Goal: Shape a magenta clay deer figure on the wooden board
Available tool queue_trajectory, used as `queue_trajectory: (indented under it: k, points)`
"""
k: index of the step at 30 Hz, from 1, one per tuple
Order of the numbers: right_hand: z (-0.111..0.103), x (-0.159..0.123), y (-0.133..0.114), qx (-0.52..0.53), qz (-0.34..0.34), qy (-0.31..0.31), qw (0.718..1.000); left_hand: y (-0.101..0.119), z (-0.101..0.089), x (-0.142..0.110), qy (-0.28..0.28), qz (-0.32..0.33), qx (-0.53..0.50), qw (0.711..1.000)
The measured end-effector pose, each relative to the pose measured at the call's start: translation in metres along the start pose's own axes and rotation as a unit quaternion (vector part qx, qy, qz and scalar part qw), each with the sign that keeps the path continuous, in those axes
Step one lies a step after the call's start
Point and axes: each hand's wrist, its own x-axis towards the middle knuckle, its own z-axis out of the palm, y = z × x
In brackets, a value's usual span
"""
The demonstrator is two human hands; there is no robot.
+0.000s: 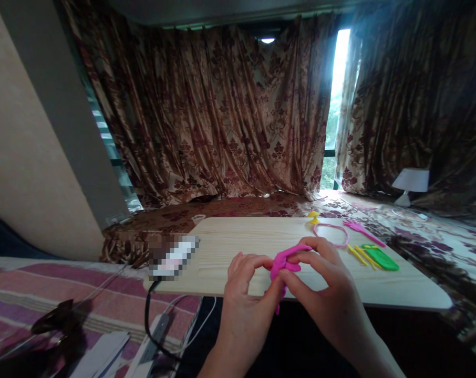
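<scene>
Between my two hands, above the near edge of the table, is a soft, bright pink folded piece (278, 264); its material is not clear. Its left side is pinched between the thumb and fingers of my left hand (244, 286). On the other side my right hand (332, 283) grips it with thumb and fingertips, and a pink strip sticks out to the right under the fingers. A narrow pink end hangs below the thumbs. Parts of the piece are hidden by my fingers.
On the pale wooden table (222, 236) lie a pink ring (347, 239), a pink hand-shaped stick (364, 232), yellow sticks (362, 257), a green flat piece (382, 258) and a yellow piece (313, 216). A blurred-out object with a black cable (147, 310) is at the left.
</scene>
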Motion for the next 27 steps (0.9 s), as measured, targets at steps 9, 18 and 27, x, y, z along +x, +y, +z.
queue_trajectory:
  k: [9, 18, 27]
  points:
    - [0.005, -0.003, -0.002, 0.02, -0.007, 0.012, 1.0, 0.002, 0.001, 0.001, 0.012, 0.047, 0.045, 0.998]
    - [-0.02, -0.002, 0.006, 0.004, -0.01, -0.023, 1.0, -0.006, -0.008, 0.004, -0.044, -0.115, -0.11, 0.986]
    - [-0.013, 0.001, 0.007, 0.084, 0.0, -0.078, 0.993, -0.002, -0.012, 0.003, -0.127, -0.125, -0.214, 0.961]
